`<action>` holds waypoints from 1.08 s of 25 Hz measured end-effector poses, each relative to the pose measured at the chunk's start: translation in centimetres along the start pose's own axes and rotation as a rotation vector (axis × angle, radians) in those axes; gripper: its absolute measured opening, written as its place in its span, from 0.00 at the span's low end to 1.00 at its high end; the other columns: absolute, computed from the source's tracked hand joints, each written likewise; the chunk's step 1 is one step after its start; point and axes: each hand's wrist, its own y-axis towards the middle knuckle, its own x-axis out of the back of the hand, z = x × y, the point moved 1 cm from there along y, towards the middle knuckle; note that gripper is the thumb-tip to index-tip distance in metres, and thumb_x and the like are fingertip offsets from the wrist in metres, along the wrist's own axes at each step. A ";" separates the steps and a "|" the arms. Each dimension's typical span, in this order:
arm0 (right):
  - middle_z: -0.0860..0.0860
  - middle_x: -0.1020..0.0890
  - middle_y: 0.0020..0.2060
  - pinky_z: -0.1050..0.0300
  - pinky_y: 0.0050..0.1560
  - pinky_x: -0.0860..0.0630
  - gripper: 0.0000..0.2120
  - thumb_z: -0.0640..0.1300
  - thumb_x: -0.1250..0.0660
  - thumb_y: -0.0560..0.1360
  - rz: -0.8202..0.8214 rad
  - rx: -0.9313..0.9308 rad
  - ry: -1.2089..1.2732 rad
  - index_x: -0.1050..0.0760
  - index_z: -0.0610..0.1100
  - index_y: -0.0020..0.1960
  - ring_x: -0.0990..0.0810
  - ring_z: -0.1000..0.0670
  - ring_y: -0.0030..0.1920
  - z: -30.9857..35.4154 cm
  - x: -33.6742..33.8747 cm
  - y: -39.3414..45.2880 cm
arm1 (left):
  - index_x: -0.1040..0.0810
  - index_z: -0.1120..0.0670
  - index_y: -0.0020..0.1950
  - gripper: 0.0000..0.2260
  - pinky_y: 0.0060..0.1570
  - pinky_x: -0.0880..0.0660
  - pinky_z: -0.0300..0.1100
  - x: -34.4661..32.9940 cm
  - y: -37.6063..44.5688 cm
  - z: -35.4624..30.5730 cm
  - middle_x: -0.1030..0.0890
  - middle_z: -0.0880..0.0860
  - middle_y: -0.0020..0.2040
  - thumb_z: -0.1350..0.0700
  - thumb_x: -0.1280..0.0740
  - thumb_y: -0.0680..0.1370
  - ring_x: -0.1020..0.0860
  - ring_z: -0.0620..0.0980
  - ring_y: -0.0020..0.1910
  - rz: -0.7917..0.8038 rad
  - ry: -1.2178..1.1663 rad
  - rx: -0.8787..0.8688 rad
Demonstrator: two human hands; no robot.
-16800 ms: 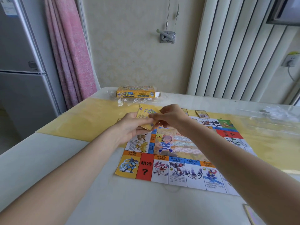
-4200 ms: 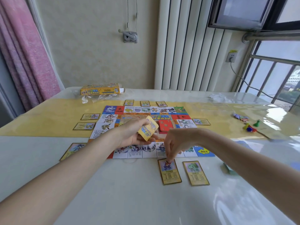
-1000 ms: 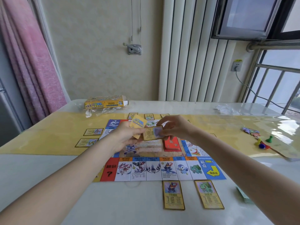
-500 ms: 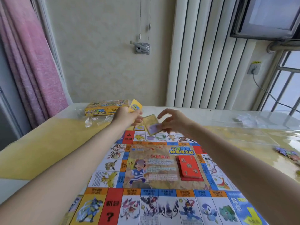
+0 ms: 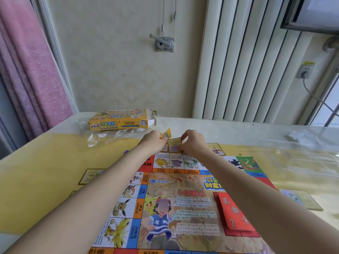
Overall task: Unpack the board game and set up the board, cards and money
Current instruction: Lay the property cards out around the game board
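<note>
At the board's (image 5: 183,198) 12 o'clock edge the right hand (image 5: 192,142) pinches a property card (image 5: 175,143), long axis running toward 12, just outside its matching square, while the left hand (image 5: 154,141), touching at 9 o'clock, grips the remaining deck (image 5: 166,133).

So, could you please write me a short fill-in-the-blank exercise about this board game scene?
1. The right hand sets a card down along the board's ____ edge.
2. The left hand holds a small ____ of cards.
3. The red deck lies on the ____.

Answers: far; stack; board
</note>
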 end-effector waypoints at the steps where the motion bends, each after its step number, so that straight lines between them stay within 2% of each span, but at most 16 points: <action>1: 0.44 0.22 0.48 0.55 0.43 0.26 0.16 0.43 0.27 0.69 0.004 0.022 -0.071 0.26 0.40 0.55 0.21 0.44 0.49 0.1 0.0 0.0 | 0.29 0.55 0.46 0.08 0.54 0.25 0.51 -0.1 0.1 0.1 0.20 0.63 0.55 0.54 0.43 0.81 0.22 0.59 0.55 -0.004 -0.002 0.001; 4: 0.44 0.20 0.45 0.61 0.32 0.31 0.07 0.38 0.32 0.72 -0.067 0.078 -0.143 0.23 0.41 0.50 0.23 0.46 0.43 0.3 1.0 -0.1 | 0.27 0.56 0.45 0.09 0.54 0.25 0.52 -0.1 0.2 0.2 0.19 0.62 0.52 0.54 0.43 0.81 0.21 0.59 0.54 -0.010 0.004 -0.006; 6: 0.44 0.19 0.46 0.63 0.31 0.32 0.07 0.36 0.35 0.73 -0.079 0.120 -0.142 0.21 0.41 0.49 0.25 0.49 0.42 0.0 2.1 0.0 | 0.23 0.59 0.46 0.12 0.53 0.25 0.52 0.0 0.2 0.2 0.19 0.62 0.50 0.54 0.43 0.80 0.21 0.60 0.53 -0.036 -0.018 -0.027; 8: 0.47 0.19 0.51 0.62 0.38 0.32 0.08 0.38 0.35 0.74 0.037 0.196 -0.241 0.20 0.42 0.52 0.25 0.51 0.46 -1.0 3.0 -0.2 | 0.20 0.61 0.50 0.15 0.53 0.25 0.52 0.1 0.0 -0.2 0.18 0.62 0.51 0.55 0.43 0.80 0.21 0.59 0.52 -0.057 -0.052 -0.066; 10: 0.48 0.20 0.54 0.63 0.43 0.34 0.09 0.42 0.33 0.74 0.132 0.228 -0.301 0.21 0.44 0.54 0.25 0.50 0.52 -2.2 3.2 -0.3 | 0.20 0.60 0.51 0.14 0.55 0.25 0.53 -0.2 -0.3 -0.5 0.18 0.61 0.52 0.54 0.43 0.80 0.21 0.59 0.53 -0.021 -0.073 -0.105; 12: 0.47 0.21 0.54 0.59 0.45 0.31 0.10 0.45 0.32 0.74 0.121 0.208 -0.284 0.21 0.44 0.53 0.24 0.47 0.53 -3.0 2.9 0.1 | 0.21 0.60 0.51 0.13 0.55 0.25 0.52 -0.8 -0.5 -0.8 0.19 0.62 0.54 0.54 0.43 0.80 0.21 0.59 0.54 0.043 -0.068 -0.106; 14: 0.46 0.21 0.53 0.54 0.50 0.28 0.09 0.46 0.32 0.73 0.076 0.192 -0.299 0.21 0.44 0.52 0.26 0.44 0.56 -3.2 2.2 0.6 | 0.21 0.60 0.51 0.14 0.53 0.25 0.49 -1.1 -0.7 -1.1 0.19 0.61 0.53 0.55 0.43 0.81 0.21 0.59 0.52 0.064 -0.031 -0.086; 17: 0.45 0.23 0.54 0.50 0.57 0.29 0.10 0.45 0.33 0.74 0.011 0.212 -0.393 0.22 0.44 0.53 0.30 0.42 0.59 -2.6 1.9 0.6 | 0.21 0.59 0.51 0.13 0.53 0.25 0.49 -0.8 -1.3 -1.8 0.18 0.59 0.53 0.55 0.43 0.81 0.20 0.57 0.52 -0.005 -0.115 -0.104; 19: 0.45 0.21 0.51 0.56 0.51 0.28 0.09 0.42 0.36 0.75 -0.098 0.247 -0.285 0.21 0.42 0.54 0.25 0.45 0.55 -1.8 2.8 0.2 | 0.22 0.59 0.53 0.10 0.49 0.24 0.45 -0.5 -2.2 -2.2 0.18 0.55 0.51 0.58 0.42 0.81 0.20 0.51 0.49 0.014 -0.390 -0.057; 20: 0.46 0.20 0.47 0.59 0.45 0.28 0.10 0.41 0.37 0.76 -0.103 0.239 -0.126 0.21 0.40 0.53 0.23 0.48 0.50 -1.3 3.4 -0.3 | 0.23 0.58 0.52 0.08 0.44 0.23 0.43 -0.4 -2.9 -2.3 0.17 0.54 0.48 0.60 0.41 0.81 0.20 0.50 0.46 0.076 -0.558 -0.019; 21: 0.46 0.20 0.43 0.62 0.40 0.28 0.10 0.41 0.37 0.77 -0.036 0.213 0.077 0.21 0.38 0.53 0.23 0.49 0.44 -0.6 4.1 -1.1 | 0.23 0.57 0.51 0.06 0.40 0.23 0.40 -0.3 -3.8 -2.6 0.17 0.54 0.45 0.60 0.40 0.80 0.19 0.49 0.43 0.148 -0.692 0.012; 23: 0.46 0.21 0.38 0.64 0.35 0.28 0.11 0.41 0.37 0.77 0.152 0.180 0.409 0.22 0.34 0.52 0.24 0.50 0.38 0.2 5.3 -3.4 | 0.23 0.57 0.51 0.04 0.35 0.21 0.38 0.1 -5.6 -2.9 0.17 0.55 0.43 0.61 0.37 0.79 0.19 0.49 0.40 0.251 -0.782 0.030; 24: 0.45 0.22 0.36 0.64 0.33 0.28 0.09 0.40 0.35 0.76 0.210 0.193 0.455 0.22 0.34 0.50 0.25 0.50 0.36 0.5 5.9 -4.7 | 0.23 0.58 0.51 0.04 0.34 0.21 0.38 0.3 -6.6 -3.1 0.17 0.56 0.42 0.61 0.36 0.78 0.18 0.49 0.38 0.275 -0.776 0.024; 27: 0.44 0.23 0.32 0.64 0.29 0.31 0.02 0.35 0.31 0.72 0.283 0.270 0.364 0.22 0.39 0.40 0.28 0.51 0.30 0.9 7.0 -8.0 | 0.22 0.58 0.49 0.06 0.36 0.22 0.38 1.0 -9.7 -3.7 0.16 0.54 0.38 0.59 0.37 0.78 0.19 0.46 0.34 0.356 -0.748 0.047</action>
